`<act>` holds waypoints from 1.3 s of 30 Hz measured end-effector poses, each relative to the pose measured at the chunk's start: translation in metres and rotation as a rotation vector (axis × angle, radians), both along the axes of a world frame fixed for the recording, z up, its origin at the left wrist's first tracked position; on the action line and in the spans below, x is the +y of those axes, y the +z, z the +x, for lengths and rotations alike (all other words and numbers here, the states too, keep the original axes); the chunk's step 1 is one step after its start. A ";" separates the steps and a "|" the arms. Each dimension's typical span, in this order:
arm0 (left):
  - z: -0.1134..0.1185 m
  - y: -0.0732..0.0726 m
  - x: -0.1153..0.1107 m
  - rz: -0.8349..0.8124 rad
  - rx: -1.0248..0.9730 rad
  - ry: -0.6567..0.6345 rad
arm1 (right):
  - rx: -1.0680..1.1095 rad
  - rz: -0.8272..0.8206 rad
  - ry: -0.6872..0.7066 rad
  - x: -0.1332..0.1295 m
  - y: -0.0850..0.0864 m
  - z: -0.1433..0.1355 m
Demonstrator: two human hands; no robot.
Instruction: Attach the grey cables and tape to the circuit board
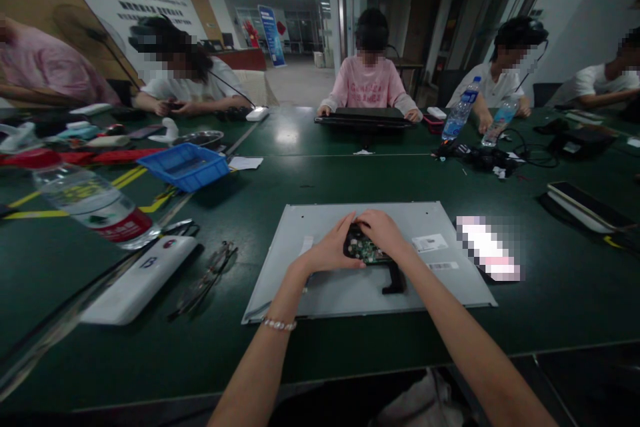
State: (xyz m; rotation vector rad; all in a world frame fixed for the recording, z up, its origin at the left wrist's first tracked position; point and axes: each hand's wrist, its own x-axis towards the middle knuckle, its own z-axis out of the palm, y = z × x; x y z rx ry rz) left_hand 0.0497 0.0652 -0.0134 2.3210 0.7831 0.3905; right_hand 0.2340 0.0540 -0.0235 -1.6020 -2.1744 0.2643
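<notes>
A grey metal panel (pixel 340 297) with white labels lies flat on the dark green table. Over its middle, a green circuit board (pixel 367 250) with a black edge sits between my hands. My left hand (pixel 333 243) grips the board's left side, thumb along the near edge and fingers at the far edge. My right hand (pixel 383 230) is closed over the board's far right part, its fingertips bent down and partly hidden. Just below the board, a black bracket-like piece (pixel 395 279) rests on the panel.
Left of the panel are glasses (pixel 207 277), a white power bank (pixel 143 280), a lying water bottle (pixel 95 203) and a blue tray (pixel 187 170). To its right lies a blurred phone (pixel 487 250). Across the table, several people sit near bottles and cables (pixel 485 157).
</notes>
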 end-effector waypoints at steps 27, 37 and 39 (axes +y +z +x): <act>0.000 0.001 0.000 0.000 0.033 0.010 | -0.045 -0.008 0.020 -0.003 0.004 0.001; -0.001 -0.003 0.000 0.020 0.011 -0.003 | 0.020 0.031 0.030 -0.004 0.000 0.002; -0.002 -0.004 0.000 0.024 0.010 -0.003 | 0.025 0.033 0.037 -0.003 -0.002 0.003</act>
